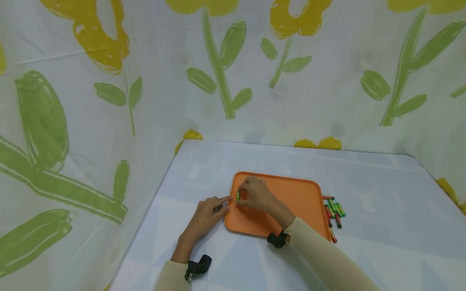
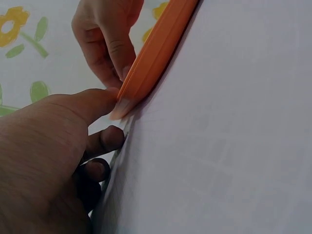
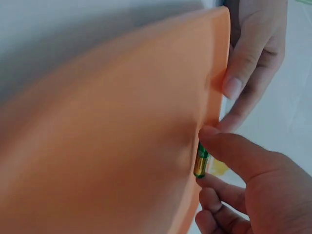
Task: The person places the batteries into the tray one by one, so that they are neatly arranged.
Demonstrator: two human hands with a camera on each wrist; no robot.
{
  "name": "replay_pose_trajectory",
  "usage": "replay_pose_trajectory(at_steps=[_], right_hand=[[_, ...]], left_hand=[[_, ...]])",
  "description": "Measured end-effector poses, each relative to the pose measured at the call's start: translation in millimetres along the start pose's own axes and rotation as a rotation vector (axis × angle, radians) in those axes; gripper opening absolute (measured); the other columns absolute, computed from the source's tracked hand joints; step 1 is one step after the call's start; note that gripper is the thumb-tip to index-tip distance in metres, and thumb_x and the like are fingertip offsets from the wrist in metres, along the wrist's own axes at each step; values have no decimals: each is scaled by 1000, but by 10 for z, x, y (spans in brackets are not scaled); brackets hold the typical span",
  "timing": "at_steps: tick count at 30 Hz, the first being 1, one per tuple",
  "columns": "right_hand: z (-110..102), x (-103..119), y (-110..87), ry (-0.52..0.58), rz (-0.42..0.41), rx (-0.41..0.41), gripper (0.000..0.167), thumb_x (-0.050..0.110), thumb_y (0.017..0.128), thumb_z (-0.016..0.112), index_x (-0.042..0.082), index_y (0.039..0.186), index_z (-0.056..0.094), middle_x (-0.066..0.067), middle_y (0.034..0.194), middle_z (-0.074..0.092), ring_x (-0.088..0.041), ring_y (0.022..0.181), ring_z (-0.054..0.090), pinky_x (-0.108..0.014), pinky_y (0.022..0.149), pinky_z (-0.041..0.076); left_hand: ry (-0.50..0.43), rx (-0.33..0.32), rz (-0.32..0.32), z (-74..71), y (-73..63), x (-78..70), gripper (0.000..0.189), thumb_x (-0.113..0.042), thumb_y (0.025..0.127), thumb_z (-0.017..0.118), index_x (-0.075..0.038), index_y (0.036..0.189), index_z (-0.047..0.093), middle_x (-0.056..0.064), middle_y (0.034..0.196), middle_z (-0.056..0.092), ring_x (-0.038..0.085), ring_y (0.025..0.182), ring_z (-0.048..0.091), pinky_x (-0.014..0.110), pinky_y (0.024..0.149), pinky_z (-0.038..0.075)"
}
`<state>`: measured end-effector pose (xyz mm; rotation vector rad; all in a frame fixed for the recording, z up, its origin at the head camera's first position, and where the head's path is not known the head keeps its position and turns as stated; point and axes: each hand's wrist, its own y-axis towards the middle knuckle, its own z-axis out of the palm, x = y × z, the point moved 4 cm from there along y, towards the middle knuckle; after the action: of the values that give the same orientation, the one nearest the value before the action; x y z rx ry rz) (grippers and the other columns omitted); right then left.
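Note:
My right hand (image 1: 256,195) is over the left end of an orange tray (image 1: 291,202). It pinches a small green battery (image 1: 238,196) between thumb and finger. In the right wrist view this battery (image 3: 201,161) has a gold band and stands near the tray's rim, a fingertip at each end. My left hand (image 1: 207,214) rests at the tray's left edge. In the left wrist view one digit of the left hand (image 2: 48,141) touches the orange rim (image 2: 151,58), while its other fingers bend loosely beside it.
Right of the tray, several loose green batteries (image 1: 340,209) and red batteries (image 1: 338,221) lie on the pale patterned table (image 1: 393,226), some against the tray's edge. Flower-printed cloth (image 1: 153,101) hangs behind and to the left. Each wrist wears a black camera (image 1: 199,265).

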<state>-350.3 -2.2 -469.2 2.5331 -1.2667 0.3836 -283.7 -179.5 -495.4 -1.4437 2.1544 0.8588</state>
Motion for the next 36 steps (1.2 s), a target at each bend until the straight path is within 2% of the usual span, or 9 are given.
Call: replay_pose_trajectory(at_steps=[7,13,17,23,26,30,36], right_hand=[[44,68,18,10,-12,-32,34,40,80,85,16,101,74,2,100,57,-17,94,47,-36,78,33],[50,110,3,27,-10,-60,30,39,81,85,16,97,74,3,94,54,-16,87,43,-36,75,31],[52,129,4,21,-5,-72,32,39,81,85,15,99,74,3,94,53,-16,86,42,-35,74,31],[29,154,-14,-4,4,-52,38,39,81,84,13,107,74,-1,102,57,-19,92,45,-36,76,32],[-57,163,-57,-20,5,-53,43,38,83,83,10,113,72,-3,106,58,-21,95,48,-38,78,35],[-289,173,-153,7,-10,-88,44,32,84,83,5,117,71,-7,104,59,-24,97,50,-44,82,37],[-657,17,-489,27,-59,-169,38,24,83,84,6,115,71,-4,98,57,-22,94,47,-43,80,33]], left_hand=[[9,1,3,5,-3,-10,33,-28,99,65,-21,131,68,-11,70,44,8,67,40,37,72,28],[21,11,7,36,8,-5,34,-30,99,64,-23,133,67,-12,70,43,8,67,40,37,72,28],[22,1,22,33,12,0,35,-30,99,64,-22,133,67,-12,70,43,8,66,40,37,72,29],[26,12,3,52,8,49,35,-33,99,65,-24,133,67,-14,70,44,6,67,42,36,72,30],[21,10,-2,66,15,59,34,-31,98,66,-24,131,68,-14,70,44,7,67,42,36,72,30],[13,0,-13,46,33,69,35,-28,97,69,-24,131,69,-13,70,45,9,68,43,37,72,31],[17,29,-51,43,54,85,35,-29,97,68,-28,133,67,-12,74,47,12,72,43,37,74,30]])
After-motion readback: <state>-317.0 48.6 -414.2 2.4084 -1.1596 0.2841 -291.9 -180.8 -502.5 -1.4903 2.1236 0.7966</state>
